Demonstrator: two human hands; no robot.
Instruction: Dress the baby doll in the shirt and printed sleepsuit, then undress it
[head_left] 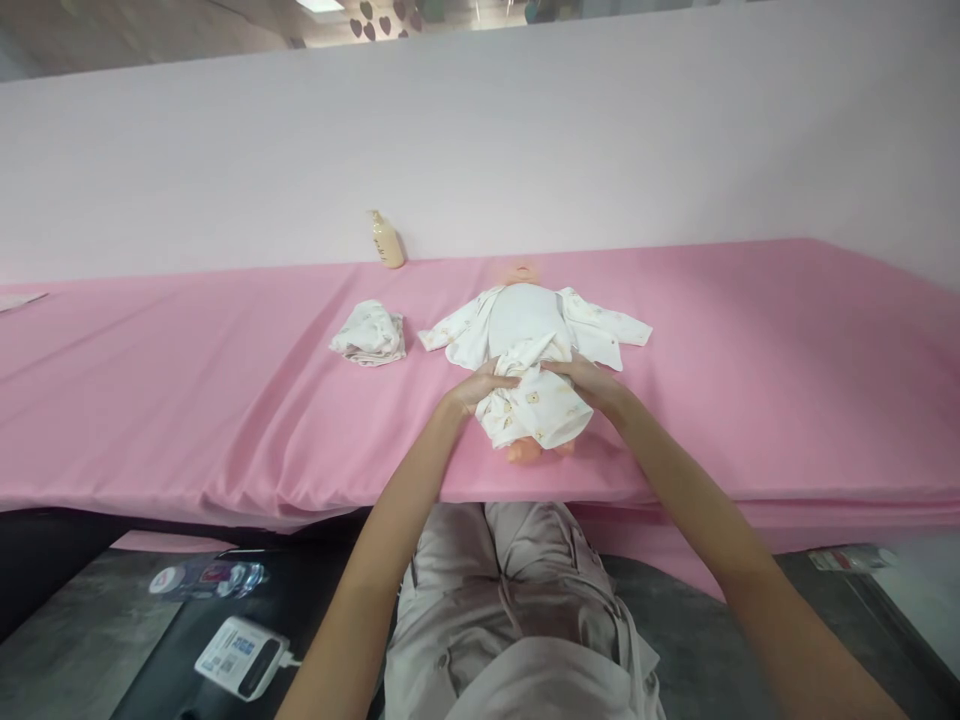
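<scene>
A baby doll (525, 450) lies on its back on the pink-covered table, its feet toward me. It wears a white long-sleeved top (525, 315) with the sleeves spread to both sides. Over its legs is a white printed baby garment (534, 405), bunched near the waist; its exact kind is unclear. My left hand (481, 385) grips the garment's left edge, thumb on top. On the other side my right hand (585, 378) pinches its upper right edge. The doll's feet stick out below the cloth, and its legs are hidden.
A folded white printed cloth (370, 334) lies left of the doll. Against the white wall stands a cream pump bottle (387, 241). Below the pink table cover (187, 400), at lower left, are a plastic bottle (208, 578) and a white device (244, 658) with a cable.
</scene>
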